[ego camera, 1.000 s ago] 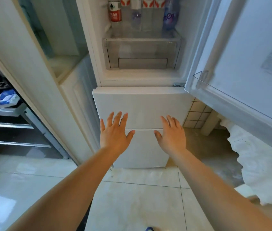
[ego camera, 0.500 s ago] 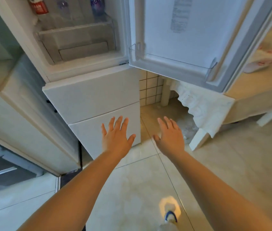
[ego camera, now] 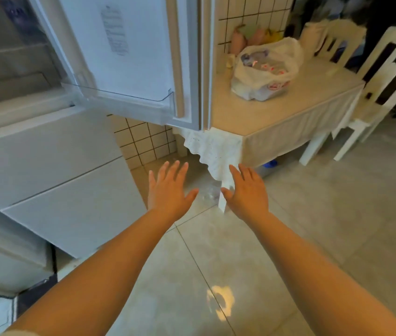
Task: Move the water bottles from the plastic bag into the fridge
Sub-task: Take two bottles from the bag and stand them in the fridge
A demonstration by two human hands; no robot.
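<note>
Water bottles (ego camera: pixel 262 66) sit bagged in the plastic bag (ego camera: pixel 268 69) on the counter (ego camera: pixel 296 103), beyond the open fridge door (ego camera: pixel 129 57). Your left hand (ego camera: pixel 169 190) and right hand (ego camera: pixel 247 190) hang spread, empty; rushing risks clipping that door.

A white plastic bag (ego camera: pixel 266 71) of bottles sits on the table (ego camera: pixel 313 98); fridge (ego camera: pixel 46 151) door (ego camera: pixel 129 57) open.
</note>
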